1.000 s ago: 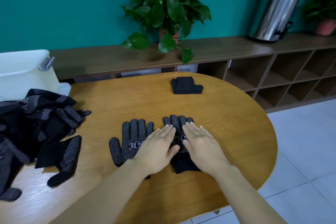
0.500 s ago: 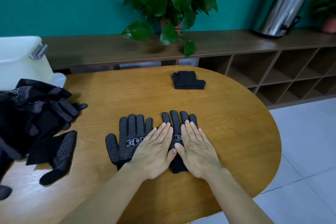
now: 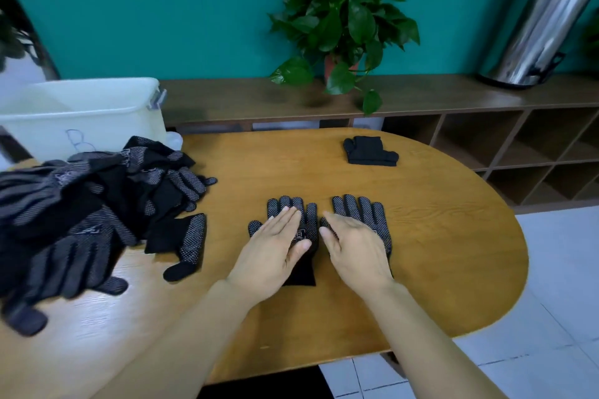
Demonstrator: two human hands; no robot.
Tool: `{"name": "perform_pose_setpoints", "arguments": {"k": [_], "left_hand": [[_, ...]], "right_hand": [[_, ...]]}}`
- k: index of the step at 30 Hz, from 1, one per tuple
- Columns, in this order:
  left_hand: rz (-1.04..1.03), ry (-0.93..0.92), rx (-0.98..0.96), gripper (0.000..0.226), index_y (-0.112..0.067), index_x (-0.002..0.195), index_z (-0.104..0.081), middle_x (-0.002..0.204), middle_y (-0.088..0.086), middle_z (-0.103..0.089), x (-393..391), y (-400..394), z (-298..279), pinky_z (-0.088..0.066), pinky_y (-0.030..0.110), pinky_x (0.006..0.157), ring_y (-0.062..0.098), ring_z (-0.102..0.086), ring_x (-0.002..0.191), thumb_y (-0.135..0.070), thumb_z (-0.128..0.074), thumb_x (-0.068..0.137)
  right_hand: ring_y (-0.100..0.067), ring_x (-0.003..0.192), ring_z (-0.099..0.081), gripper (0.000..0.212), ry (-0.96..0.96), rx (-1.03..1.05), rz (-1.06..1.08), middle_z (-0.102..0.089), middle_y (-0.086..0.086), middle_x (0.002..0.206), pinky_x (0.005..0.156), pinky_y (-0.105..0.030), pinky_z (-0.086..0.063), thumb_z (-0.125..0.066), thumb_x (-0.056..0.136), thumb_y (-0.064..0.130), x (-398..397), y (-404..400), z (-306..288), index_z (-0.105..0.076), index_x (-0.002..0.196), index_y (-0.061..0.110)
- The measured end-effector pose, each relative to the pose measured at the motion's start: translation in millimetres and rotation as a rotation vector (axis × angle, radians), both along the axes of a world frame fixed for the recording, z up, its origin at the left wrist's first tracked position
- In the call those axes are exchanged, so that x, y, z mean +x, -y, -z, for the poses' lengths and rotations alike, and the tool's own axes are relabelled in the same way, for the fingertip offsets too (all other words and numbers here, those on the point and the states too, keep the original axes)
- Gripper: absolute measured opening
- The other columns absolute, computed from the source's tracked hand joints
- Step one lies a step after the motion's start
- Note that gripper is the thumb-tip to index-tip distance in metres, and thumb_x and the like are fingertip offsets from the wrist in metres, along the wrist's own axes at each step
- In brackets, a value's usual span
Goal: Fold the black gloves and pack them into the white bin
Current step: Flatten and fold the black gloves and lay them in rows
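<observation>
Pressing my flat left hand (image 3: 275,249) on the left glove (image 3: 296,223) and my flat right hand (image 3: 355,248) on the right glove (image 3: 363,214), I am keeping my fingers straight and gripping nothing. The 2 dotted black gloves are lying side by side on the wooden table (image 3: 437,253), long axes running away from me, fingertips pointing at the far edge, cuffs toward me. The white bin (image 3: 81,113) is sitting far left behind the glove pile (image 3: 81,220), and 1 folded glove (image 3: 369,151) is lying beyond my hands.

A potted plant (image 3: 343,19) and a steel bin (image 3: 538,32) stand on the shelf (image 3: 453,94) behind the wooden table (image 3: 437,236).
</observation>
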State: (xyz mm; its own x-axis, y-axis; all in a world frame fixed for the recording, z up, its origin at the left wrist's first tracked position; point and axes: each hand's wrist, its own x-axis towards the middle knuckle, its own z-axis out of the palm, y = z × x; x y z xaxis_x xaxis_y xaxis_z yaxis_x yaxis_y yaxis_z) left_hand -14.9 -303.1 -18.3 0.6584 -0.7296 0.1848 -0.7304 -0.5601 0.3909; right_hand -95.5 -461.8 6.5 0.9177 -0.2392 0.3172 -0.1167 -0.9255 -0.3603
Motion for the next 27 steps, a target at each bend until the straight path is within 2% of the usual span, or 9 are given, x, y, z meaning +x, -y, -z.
{"name": "perform_pose_setpoints", "arguments": {"k": [3, 7, 10, 13, 15, 18, 20, 24, 27], "left_hand": [[-0.058, 0.028, 0.01, 0.102, -0.013, 0.155, -0.012, 0.162, -0.002, -0.011, 1.0, -42.2, -2.5, 0.011, 0.011, 0.112, -0.003, 0.008, 0.141, -0.078, 0.009, 0.08], [-0.15, 0.047, -0.035, 0.096, -0.012, 0.154, -0.021, 0.16, -0.002, -0.019, -1.2, -102.7, -4.3, 0.011, 0.006, 0.109, -0.004, 0.0, 0.141, -0.073, 0.001, 0.084], [-0.232, 0.022, -0.088, 0.106, -0.011, 0.152, -0.029, 0.158, -0.001, -0.026, 3.9, -146.2, -2.6, 0.007, 0.006, 0.11, -0.004, -0.006, 0.139, -0.081, 0.005, 0.08], [-0.329, 0.021, -0.115, 0.104, -0.007, 0.147, -0.038, 0.153, 0.005, -0.038, 16.4, -183.3, -0.4, -0.005, 0.015, 0.115, 0.006, -0.023, 0.142, -0.08, -0.004, 0.083], [-0.396, 0.035, -0.121, 0.095, -0.003, 0.144, -0.045, 0.149, 0.008, -0.045, 27.2, -200.3, -1.0, -0.011, 0.018, 0.115, 0.017, -0.034, 0.142, -0.073, -0.016, 0.087], [-0.512, 0.049, -0.121, 0.064, -0.002, 0.139, -0.051, 0.141, 0.011, -0.053, 45.5, -212.9, 0.0, -0.028, 0.029, 0.115, 0.026, -0.044, 0.134, -0.051, -0.045, 0.098], [-0.567, 0.073, -0.129, 0.053, -0.004, 0.134, -0.056, 0.133, 0.011, -0.059, 56.4, -211.0, 4.8, -0.037, 0.035, 0.108, 0.027, -0.049, 0.126, -0.04, -0.057, 0.096], [-0.616, 0.114, -0.116, 0.052, -0.005, 0.111, -0.07, 0.109, 0.008, -0.067, 70.6, -198.3, 17.1, -0.048, 0.039, 0.094, 0.028, -0.06, 0.106, -0.05, -0.066, 0.086], [-0.645, 0.135, -0.131, 0.059, -0.009, 0.091, -0.075, 0.095, 0.003, -0.067, 76.0, -193.8, 25.1, -0.051, 0.038, 0.084, 0.026, -0.063, 0.09, -0.063, -0.054, 0.082]], "right_hand": [[-0.022, 0.123, -0.054, 0.039, -0.028, -0.022, -0.046, -0.062, -0.003, 0.131, 0.096, -0.034, -0.044, -0.046, 0.102, 0.031, 7.8, -29.8, -8.4, -0.053, 0.137, 0.015], [-0.02, 0.121, -0.054, 0.036, -0.037, -0.027, -0.118, -0.063, -0.001, 0.128, 0.095, -0.033, -0.042, -0.044, 0.103, 0.03, 23.8, -76.8, -14.3, -0.056, 0.133, 0.015], [-0.02, 0.125, -0.052, 0.038, -0.063, -0.038, -0.189, -0.061, -0.002, 0.132, 0.098, -0.032, -0.041, -0.043, 0.103, 0.03, 38.4, -111.0, -14.9, -0.054, 0.136, 0.015], [-0.019, 0.132, -0.047, 0.041, -0.078, -0.066, -0.266, -0.055, -0.003, 0.14, 0.105, -0.028, -0.035, -0.04, 0.104, 0.031, 56.8, -139.7, -15.4, -0.048, 0.142, 0.017], [-0.019, 0.131, -0.047, 0.04, -0.098, -0.097, -0.29, -0.056, -0.002, 0.139, 0.104, -0.028, -0.034, -0.039, 0.104, 0.032, 71.4, -154.6, -16.3, -0.049, 0.14, 0.019], [-0.022, 0.119, -0.053, 0.034, -0.147, -0.127, -0.305, -0.062, 0.0, 0.128, 0.094, -0.031, -0.039, -0.041, 0.103, 0.032, 95.2, -172.2, -16.5, -0.055, 0.131, 0.018], [-0.023, 0.118, -0.053, 0.034, -0.184, -0.14, -0.32, -0.062, -0.001, 0.127, 0.092, -0.033, -0.04, -0.044, 0.102, 0.032, 111.5, -181.3, -17.5, -0.054, 0.131, 0.017], [-0.025, 0.128, -0.044, 0.041, -0.312, -0.154, -0.398, -0.053, -0.004, 0.137, 0.104, -0.036, -0.037, -0.051, 0.1, 0.032, 137.9, -193.9, -14.8, -0.048, 0.135, 0.011], [-0.025, 0.129, -0.039, 0.044, -0.415, -0.172, -0.409, -0.048, -0.005, 0.139, 0.104, -0.037, -0.037, -0.05, 0.1, 0.034, 151.1, -195.4, -9.6, -0.045, 0.137, 0.011]]}}
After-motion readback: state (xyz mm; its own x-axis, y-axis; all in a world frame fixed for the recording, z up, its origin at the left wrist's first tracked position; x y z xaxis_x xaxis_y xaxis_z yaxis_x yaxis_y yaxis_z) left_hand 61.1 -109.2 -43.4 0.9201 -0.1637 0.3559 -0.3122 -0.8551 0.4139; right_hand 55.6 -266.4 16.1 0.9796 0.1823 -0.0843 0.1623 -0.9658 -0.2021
